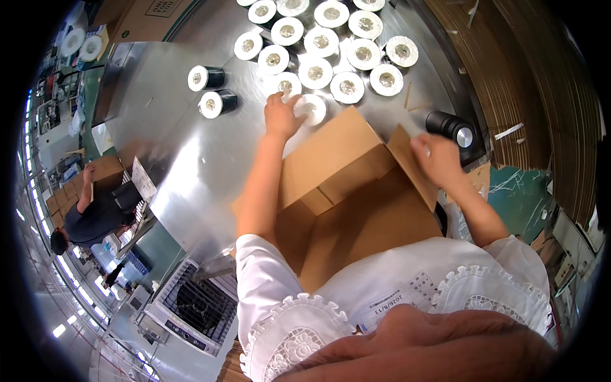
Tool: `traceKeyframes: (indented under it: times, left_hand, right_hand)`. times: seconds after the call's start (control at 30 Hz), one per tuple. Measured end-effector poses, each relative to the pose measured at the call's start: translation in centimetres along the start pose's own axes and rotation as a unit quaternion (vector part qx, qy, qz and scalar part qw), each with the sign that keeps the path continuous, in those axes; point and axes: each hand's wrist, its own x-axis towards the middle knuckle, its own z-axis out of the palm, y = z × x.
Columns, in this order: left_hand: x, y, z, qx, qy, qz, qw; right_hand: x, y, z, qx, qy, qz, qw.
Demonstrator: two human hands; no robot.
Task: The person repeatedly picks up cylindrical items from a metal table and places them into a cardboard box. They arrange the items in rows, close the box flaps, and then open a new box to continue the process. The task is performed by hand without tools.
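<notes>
An open cardboard box [340, 156] stands on the metal table right in front of me, tilted, its inside facing me. My right hand [438, 159] has its fingers curled at the box's right flap. My left hand [283, 118] reaches past the box's left side, thumb and fingers apart, somewhat blurred. Its fingertips are beside a cylinder with a white ring-shaped end [312, 109]; whether they touch it I cannot tell. Another such cylinder [284, 84] sits just beyond the fingers. Several more white-ended cylinders [315, 73] stand grouped at the far side.
Two dark green cylinders with white ends [216, 104] lie on their sides at left on the table [248, 143]. A black lidded bottle [450, 128] lies to the right. Stacked flat cardboard [509, 83] lines the right side. A person [105, 213] handles boxes at far left.
</notes>
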Motion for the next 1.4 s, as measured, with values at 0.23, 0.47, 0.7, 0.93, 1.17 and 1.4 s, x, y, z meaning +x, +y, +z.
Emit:
traceKeyframes:
  times: [0.23, 0.47, 0.7, 0.93, 1.17, 1.4]
  left_hand:
    - [2.6, 1.4, 2.4, 0.086, -0.036, -0.005, 0.996]
    - [3.8, -1.0, 1.8, 0.069, -0.1, -0.039, 0.992]
    - [-5.8, -8.2, -11.6, -0.269, 0.079, -0.196, 0.94]
    - [-26.0, -0.8, -19.2, -0.755, -0.056, -0.195, 0.624]
    - [-29.0, 5.2, -5.8, 0.01, -0.134, -0.096, 0.986]
    - [-29.1, 2.6, 7.1, 0.205, -0.235, -0.06, 0.948]
  right_hand:
    - [16.8, 5.4, 2.5, -0.106, -0.01, 0.156, 0.982]
    - [22.6, 10.1, 7.4, 0.032, 0.045, 0.117, 0.992]
    - [16.9, 5.7, -2.3, 0.001, 0.118, 0.025, 0.993]
    - [2.0, -4.6, -9.9, 0.074, 0.144, -0.281, 0.946]
    - [-3.0, -11.2, -0.6, -0.056, -0.415, -0.399, 0.816]
    - [-0.2, -16.1, 17.5, -0.111, -0.473, -0.23, 0.843]
